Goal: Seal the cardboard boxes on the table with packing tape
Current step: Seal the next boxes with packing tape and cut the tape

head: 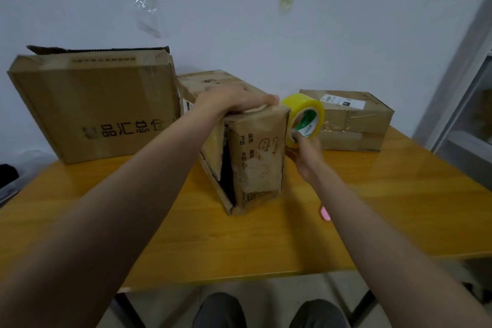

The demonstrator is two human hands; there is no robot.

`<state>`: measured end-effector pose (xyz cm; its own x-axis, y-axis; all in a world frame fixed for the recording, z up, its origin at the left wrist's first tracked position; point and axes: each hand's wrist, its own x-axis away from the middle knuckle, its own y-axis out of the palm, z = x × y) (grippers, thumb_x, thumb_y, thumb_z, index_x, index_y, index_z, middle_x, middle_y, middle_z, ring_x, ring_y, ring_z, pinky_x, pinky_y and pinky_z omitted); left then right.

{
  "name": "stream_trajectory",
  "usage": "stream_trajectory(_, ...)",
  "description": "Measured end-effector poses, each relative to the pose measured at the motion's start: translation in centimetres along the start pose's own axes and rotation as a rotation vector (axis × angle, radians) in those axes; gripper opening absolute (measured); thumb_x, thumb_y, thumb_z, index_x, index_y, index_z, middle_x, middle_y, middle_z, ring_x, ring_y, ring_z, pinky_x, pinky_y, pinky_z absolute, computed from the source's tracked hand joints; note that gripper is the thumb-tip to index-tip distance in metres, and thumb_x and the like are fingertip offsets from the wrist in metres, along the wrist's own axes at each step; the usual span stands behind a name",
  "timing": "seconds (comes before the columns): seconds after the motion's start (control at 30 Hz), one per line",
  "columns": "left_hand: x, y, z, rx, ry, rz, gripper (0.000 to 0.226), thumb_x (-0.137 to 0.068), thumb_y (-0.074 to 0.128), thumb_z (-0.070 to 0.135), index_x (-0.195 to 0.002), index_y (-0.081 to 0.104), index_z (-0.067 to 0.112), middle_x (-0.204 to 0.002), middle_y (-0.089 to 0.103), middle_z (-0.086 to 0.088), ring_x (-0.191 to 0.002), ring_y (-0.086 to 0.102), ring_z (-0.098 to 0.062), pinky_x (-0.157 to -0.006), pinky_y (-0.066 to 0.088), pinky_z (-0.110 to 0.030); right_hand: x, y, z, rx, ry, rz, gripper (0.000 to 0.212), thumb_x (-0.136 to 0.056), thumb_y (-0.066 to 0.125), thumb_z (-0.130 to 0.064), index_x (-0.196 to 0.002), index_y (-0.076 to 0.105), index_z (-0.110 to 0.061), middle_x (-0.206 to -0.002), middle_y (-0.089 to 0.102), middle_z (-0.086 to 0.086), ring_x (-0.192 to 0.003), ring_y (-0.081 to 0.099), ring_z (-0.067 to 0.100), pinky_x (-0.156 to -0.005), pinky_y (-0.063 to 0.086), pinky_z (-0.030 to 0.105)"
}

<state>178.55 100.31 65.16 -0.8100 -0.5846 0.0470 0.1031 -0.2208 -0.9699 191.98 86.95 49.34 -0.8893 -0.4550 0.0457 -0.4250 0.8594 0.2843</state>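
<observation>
The middle cardboard box (253, 157) stands under my left hand (234, 100) and just left of my right hand (306, 153); its long axis runs away from me, and the end facing me gapes, a dark slit showing between its flaps; my left fingers lie flat and straight along its top near edge, pressing it down, their tips reaching toward the roll. Beyond my left wrist leans the big printed box (95, 109), its top flap raised; past my right fingers, well apart, lies the flat box (354, 120), already striped with tape. All rest on the yellow table (399, 208). The yellow tape roll (303, 120) is in my right hand, fingers hooked through its core, held just beside the box's upper right corner; I judge this hand nearer the seam, so the strip should start there. A small pink object (325, 213) lies beneath my right forearm.
</observation>
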Motion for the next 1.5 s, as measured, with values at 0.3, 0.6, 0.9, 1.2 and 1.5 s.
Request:
stream_trajectory(0.3, -1.3, 1.0, -3.4, 0.021, -0.105, 0.065, 0.104, -0.075, 0.020, 0.096, -0.159, 0.021, 0.034, -0.169, 0.011, -0.005, -0.153, 0.004, -0.042, -0.119, 0.000, -0.067, 2.1, 1.6, 2.1, -0.206, 0.211, -0.214, 0.066, -0.092, 0.056, -0.057, -0.136, 0.064, -0.008, -0.146, 0.054, 0.023, -0.134, 0.054, 0.039, -0.115, 0.040, 0.055)
stream_trajectory(0.6, 2.3, 4.1, -9.3, 1.283, -0.364, -0.005, 0.077, -0.075, 0.069, 0.064, -0.135, 0.055, 0.019, -0.136, 0.057, -0.013, -0.117, 0.055, -0.038, -0.101, 0.042, -0.061, 2.4, 2.2, 2.3, -0.237, 0.163, -0.242, 0.086, -0.056, 0.084, -0.059, -0.124, 0.066, -0.011, -0.122, 0.050, 0.013, -0.111, 0.041, 0.026, -0.093, 0.036, 0.046)
stream_trajectory(0.9, 4.8, 6.7, -10.1, 1.739, -0.189, -0.126, 0.058, -0.094, 0.040, 0.066, -0.121, 0.066, 0.022, -0.114, 0.074, -0.013, -0.109, 0.064, -0.035, -0.088, 0.054, -0.056, 4.4, 3.8, -1.3, 0.033, -0.032, -0.154, 0.052, -0.092, 0.057, -0.047, -0.133, 0.063, -0.015, -0.103, 0.074, 0.007, -0.094, 0.070, 0.022, -0.089, 0.054, 0.042)
stream_trajectory(1.2, 3.7, 16.9, -12.8, 1.582, -0.267, -0.023, 0.046, -0.109, 0.033, 0.041, -0.138, 0.058, 0.016, -0.130, 0.067, -0.013, -0.110, 0.068, -0.029, -0.084, 0.059, -0.042, 6.0, 5.2, -4.5, 0.847, -0.509, -0.241, 0.025, -0.096, 0.051, -0.048, -0.113, 0.051, -0.029, -0.092, 0.066, -0.007, -0.095, 0.064, 0.027, -0.088, 0.048, 0.034)
stream_trajectory(1.5, 5.8, 16.2, -14.1, 1.048, 0.398, 0.386, 0.054, -0.096, 0.045, 0.031, -0.147, 0.041, 0.047, -0.161, 0.033, 0.007, -0.148, 0.032, -0.014, -0.114, 0.037, -0.041, 7.5, 6.8, -2.3, 0.949, -0.648, -0.242, 0.051, -0.089, 0.041, -0.056, -0.136, 0.044, -0.036, -0.104, 0.070, -0.002, -0.097, 0.065, 0.027, -0.092, 0.051, 0.054)
